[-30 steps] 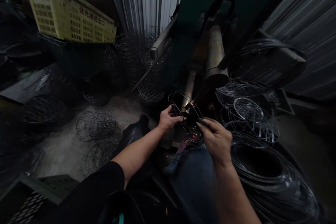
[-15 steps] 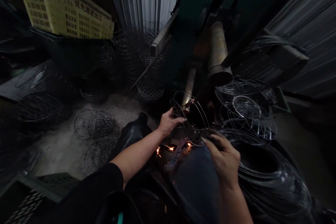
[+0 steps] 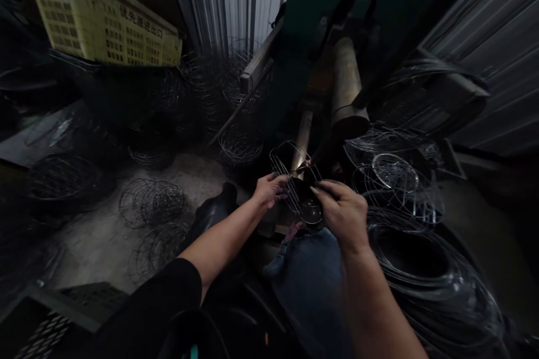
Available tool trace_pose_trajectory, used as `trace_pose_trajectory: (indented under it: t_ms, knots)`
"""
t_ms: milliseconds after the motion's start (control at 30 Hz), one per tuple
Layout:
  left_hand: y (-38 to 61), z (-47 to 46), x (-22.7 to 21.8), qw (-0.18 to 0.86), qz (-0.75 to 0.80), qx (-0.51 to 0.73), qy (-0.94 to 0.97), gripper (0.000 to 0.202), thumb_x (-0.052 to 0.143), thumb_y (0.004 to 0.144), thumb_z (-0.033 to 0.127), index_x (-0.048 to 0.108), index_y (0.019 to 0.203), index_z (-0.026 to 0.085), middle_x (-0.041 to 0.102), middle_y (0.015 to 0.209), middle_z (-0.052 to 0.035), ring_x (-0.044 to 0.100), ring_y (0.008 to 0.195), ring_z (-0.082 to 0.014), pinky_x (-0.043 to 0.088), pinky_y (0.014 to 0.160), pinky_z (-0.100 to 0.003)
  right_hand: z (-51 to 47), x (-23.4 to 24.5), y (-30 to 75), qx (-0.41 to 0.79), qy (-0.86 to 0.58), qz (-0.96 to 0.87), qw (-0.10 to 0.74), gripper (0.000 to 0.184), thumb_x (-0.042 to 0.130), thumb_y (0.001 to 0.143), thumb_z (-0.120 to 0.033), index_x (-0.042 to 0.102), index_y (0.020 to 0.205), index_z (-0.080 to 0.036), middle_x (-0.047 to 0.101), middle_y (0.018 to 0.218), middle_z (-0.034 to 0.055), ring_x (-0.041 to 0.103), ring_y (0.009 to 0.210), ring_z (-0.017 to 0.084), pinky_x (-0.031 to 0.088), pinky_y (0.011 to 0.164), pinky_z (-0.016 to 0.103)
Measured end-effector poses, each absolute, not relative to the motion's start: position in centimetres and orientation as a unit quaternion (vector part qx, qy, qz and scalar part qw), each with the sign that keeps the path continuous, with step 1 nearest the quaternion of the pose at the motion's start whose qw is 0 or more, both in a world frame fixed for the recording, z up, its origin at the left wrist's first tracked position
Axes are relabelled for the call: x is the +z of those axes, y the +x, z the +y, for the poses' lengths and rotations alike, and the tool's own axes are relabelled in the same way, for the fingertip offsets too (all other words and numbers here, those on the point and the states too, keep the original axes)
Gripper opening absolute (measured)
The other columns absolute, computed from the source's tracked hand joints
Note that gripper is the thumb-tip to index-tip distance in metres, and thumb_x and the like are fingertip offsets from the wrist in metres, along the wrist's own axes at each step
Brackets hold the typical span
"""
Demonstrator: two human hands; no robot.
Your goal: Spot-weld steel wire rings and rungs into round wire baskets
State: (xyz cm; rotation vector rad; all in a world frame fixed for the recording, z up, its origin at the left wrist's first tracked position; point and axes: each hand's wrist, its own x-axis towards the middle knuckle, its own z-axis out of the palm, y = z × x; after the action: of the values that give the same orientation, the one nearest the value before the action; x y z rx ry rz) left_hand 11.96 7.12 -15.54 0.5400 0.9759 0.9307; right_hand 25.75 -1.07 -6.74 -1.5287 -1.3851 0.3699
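A round frame of thin wire hoops (image 3: 296, 202) stands on its side between my hands, at the tip of the lower metal cylinder (image 3: 304, 130) of a machine that looks like a spot welder. My left hand (image 3: 269, 189) is closed on the near left hoops, thumb and fingers around the wire. On the other side, my right hand (image 3: 344, 210) pinches the frame's right edge. The thicker upper cylinder (image 3: 347, 76) juts out above. Where the wire meets the machine's tip is dark and partly hidden.
Coiled wire (image 3: 458, 286) lies at the right, below more wire rings (image 3: 396, 171). Finished-looking wire baskets (image 3: 151, 202) rest on the floor at left. A yellow crate (image 3: 113, 25) sits on a dark bin at the back left. Blue cloth (image 3: 311, 286) covers my lap.
The orange sparks below the wire frame are gone. My right hand has moved up and left, closer to the machine's tip, and the frame has turned between my hands.
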Motion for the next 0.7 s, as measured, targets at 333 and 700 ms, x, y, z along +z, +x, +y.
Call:
trace_pose_trajectory:
  t_ms: [333, 700]
  knots:
    - [12.4, 6.0, -15.8, 0.777, 0.428, 0.409, 0.215, 0.047, 0.083, 0.055, 0.036, 0.062, 0.091, 0.016, 0.063, 0.076, -0.0021, 0.061, 0.06, -0.0126, 0.05, 0.062, -0.031, -3.8, -8.5, 26.9, 0.153, -0.658, -0.514, 0.528, 0.021, 0.074, 0.071, -0.039, 0.074, 0.081, -0.02, 0.072, 0.105, 0.0085, 0.068, 0.094, 0.024, 0.053, 0.086, 0.038]
    - [11.6, 4.6, -15.0, 0.805, 0.444, 0.351, 0.179, 0.045, 0.074, 0.065, 0.05, 0.056, 0.087, 0.015, 0.059, 0.061, -0.0015, 0.063, 0.054, -0.0185, 0.051, 0.054, -0.031, -6.0, -10.2, 26.1, 0.148, -0.626, -0.553, 0.53, 0.016, 0.066, 0.079, -0.035, 0.073, 0.08, -0.02, 0.073, 0.088, 0.0071, 0.068, 0.083, 0.021, 0.055, 0.081, 0.036]
